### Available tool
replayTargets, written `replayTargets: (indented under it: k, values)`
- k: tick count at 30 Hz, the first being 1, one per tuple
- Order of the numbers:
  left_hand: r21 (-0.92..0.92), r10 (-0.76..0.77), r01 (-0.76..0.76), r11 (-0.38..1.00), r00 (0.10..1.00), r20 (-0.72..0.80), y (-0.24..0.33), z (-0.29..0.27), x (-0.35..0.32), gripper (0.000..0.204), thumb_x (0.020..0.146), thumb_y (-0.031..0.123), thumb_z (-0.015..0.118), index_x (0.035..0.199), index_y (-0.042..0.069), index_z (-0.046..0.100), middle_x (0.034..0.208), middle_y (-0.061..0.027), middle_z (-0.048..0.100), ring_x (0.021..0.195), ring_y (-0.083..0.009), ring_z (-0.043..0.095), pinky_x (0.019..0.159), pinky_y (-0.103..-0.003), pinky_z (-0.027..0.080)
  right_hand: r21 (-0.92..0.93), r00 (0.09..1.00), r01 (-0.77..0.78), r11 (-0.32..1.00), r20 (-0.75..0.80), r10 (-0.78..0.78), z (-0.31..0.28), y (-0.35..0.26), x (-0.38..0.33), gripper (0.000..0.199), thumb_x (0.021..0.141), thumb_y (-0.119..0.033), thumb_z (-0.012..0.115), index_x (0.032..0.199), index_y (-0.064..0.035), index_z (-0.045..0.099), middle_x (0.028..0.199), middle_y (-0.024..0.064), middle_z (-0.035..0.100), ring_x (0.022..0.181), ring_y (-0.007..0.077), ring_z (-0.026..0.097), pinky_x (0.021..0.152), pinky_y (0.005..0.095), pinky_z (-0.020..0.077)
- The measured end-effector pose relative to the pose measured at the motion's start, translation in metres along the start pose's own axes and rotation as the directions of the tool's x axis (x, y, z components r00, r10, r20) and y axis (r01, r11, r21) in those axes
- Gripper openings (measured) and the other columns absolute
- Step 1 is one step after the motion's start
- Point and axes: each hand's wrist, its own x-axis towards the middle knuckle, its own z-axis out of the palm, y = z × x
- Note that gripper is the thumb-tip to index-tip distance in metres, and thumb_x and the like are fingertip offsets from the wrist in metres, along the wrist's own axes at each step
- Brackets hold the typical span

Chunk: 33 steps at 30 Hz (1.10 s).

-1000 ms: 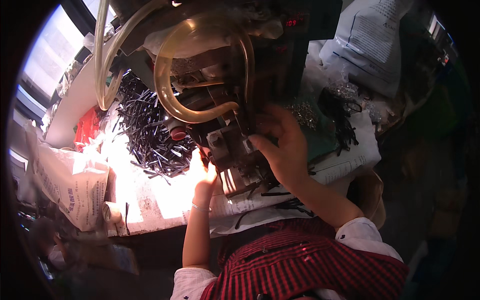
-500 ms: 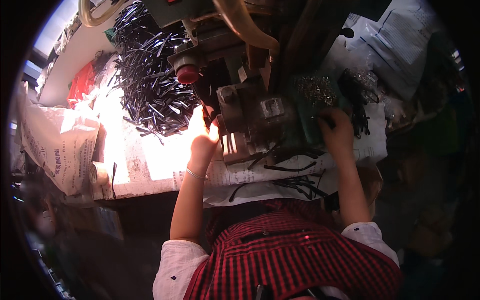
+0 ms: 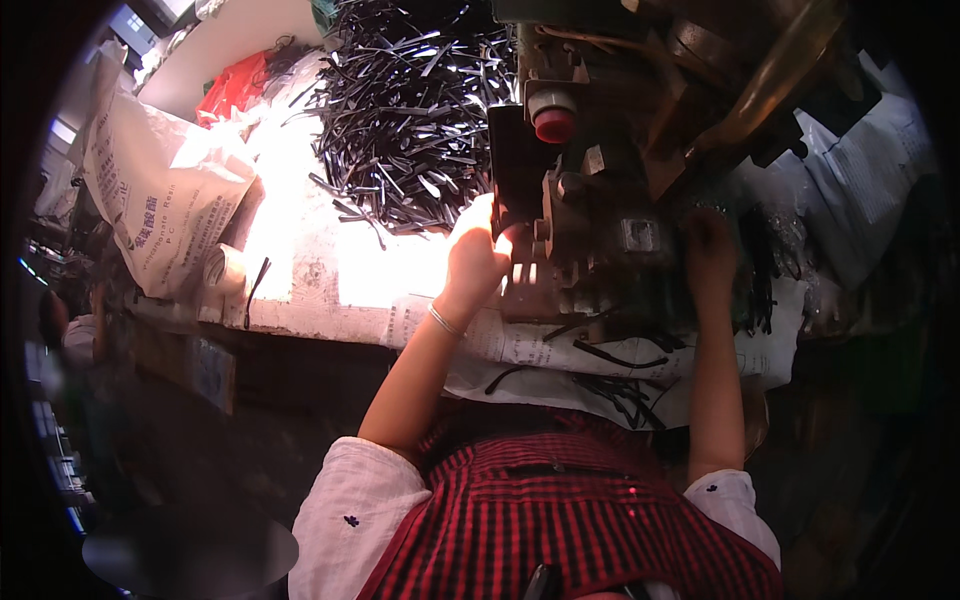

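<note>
Machine [image 3: 640,235] of dark metal stands on the table [image 3: 315,290], a red button [image 3: 554,125] toward its upper left. The left hand [image 3: 474,262] is at its left side, fingers bent in glare; the right hand [image 3: 712,262] is by its right side, fingers curled in shadow. Whether either grasps anything, I cannot tell. Dark strips [image 3: 410,130] lie heaped beyond the left hand, a white sack [image 3: 165,205] farther left.

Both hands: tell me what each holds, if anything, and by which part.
Cannot be told: glare washes out the fingertips of the left hand beside the machine, and shadow hides those of the right hand.
</note>
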Motion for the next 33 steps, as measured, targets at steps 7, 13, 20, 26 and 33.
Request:
replayTargets:
  k: [7,13,20,26,33]
  values:
    - [0.005,-0.112,0.112,0.994,0.993,0.043,-0.011,0.006,-0.005,0.027,0.088,0.024,0.071,0.094,-0.001,0.062,0.082,-0.0223,0.065,0.079,-0.0424,0.064,0.072,-0.048,0.051,0.029,0.983,-0.163,0.986,-0.081,0.165,-0.023,0.002,-0.031,0.029,0.095,-0.016,0.068,0.121,-0.005,0.068,0.109,0.0116,0.072,0.105,0.0248,0.068,0.09,0.0373,0.0521]
    - [-0.002,-0.053,0.053,0.999,0.998,0.021,-0.002,0.001,-0.003,0.023,0.087,0.015,0.072,0.096,0.001,0.056,0.077,-0.0196,0.063,0.075,-0.0408,0.063,0.067,-0.049,0.049,0.076,0.955,-0.248,0.966,-0.148,0.257,-0.035,0.007,-0.041,0.023,0.093,-0.014,0.071,0.114,-0.0042,0.073,0.114,0.0111,0.073,0.106,0.0224,0.068,0.092,0.0353,0.0517]
    - [-0.123,-0.033,0.03,0.992,0.999,-0.02,0.003,0.001,0.001,0.028,0.086,0.012,0.072,0.106,0.0,0.055,0.084,-0.0201,0.066,0.08,-0.041,0.065,0.069,-0.047,0.05,0.052,0.962,-0.185,0.981,-0.193,0.192,-0.022,0.014,-0.038,0.02,0.093,-0.014,0.07,0.111,-0.0066,0.075,0.112,0.0102,0.072,0.105,0.0234,0.068,0.093,0.0358,0.0504]
    - [-0.072,-0.045,0.045,0.996,0.999,0.002,-0.001,0.0,-0.001,0.033,0.086,0.013,0.074,0.112,-0.001,0.058,0.09,-0.0196,0.068,0.083,-0.0396,0.066,0.071,-0.044,0.052,-0.105,0.972,-0.078,0.991,-0.231,0.052,-0.012,0.01,-0.042,0.019,0.095,-0.013,0.067,0.111,-0.0075,0.074,0.112,0.0107,0.071,0.106,0.0273,0.067,0.094,0.0375,0.05]
    - [-0.082,-0.059,0.059,0.995,0.998,0.013,0.0,-0.001,-0.001,0.032,0.086,0.013,0.073,0.11,-0.001,0.056,0.086,-0.02,0.067,0.081,-0.0406,0.065,0.07,-0.047,0.05,-0.116,0.975,-0.063,0.991,-0.22,0.036,-0.011,0.008,-0.04,0.019,0.095,-0.011,0.066,0.111,-0.0063,0.074,0.11,0.0109,0.072,0.103,0.0254,0.068,0.092,0.0353,0.0511]
